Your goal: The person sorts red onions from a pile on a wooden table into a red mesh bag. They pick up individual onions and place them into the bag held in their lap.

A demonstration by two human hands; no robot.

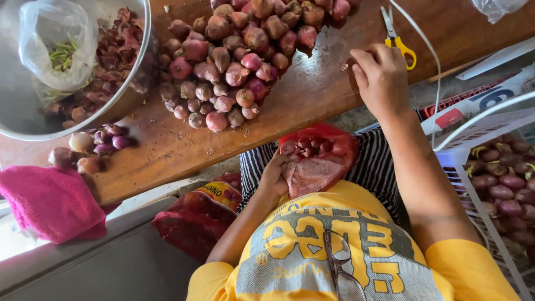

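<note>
My left hand (275, 174) is in my lap, gripping the edge of a red plastic bag (320, 161) that holds a few small shallots. My right hand (380, 78) is stretched out onto the wooden table (312, 95), back up and fingers curled. Its fingertips are by a small scrap (344, 67); the palm is hidden, so I cannot see whether it holds anything. A big heap of unpeeled shallots (234, 61) lies just left of that hand. Yellow-handled scissors (398, 39) lie right beside its knuckles.
A metal bowl (134, 83) at the far left holds shallot skins and a clear plastic bag. Near it are a few peeled shallots (106, 139) and a pink cloth (53, 203). A white basket (473, 134) of shallots stands at my right. A red mesh bag (192, 223) sits below the table.
</note>
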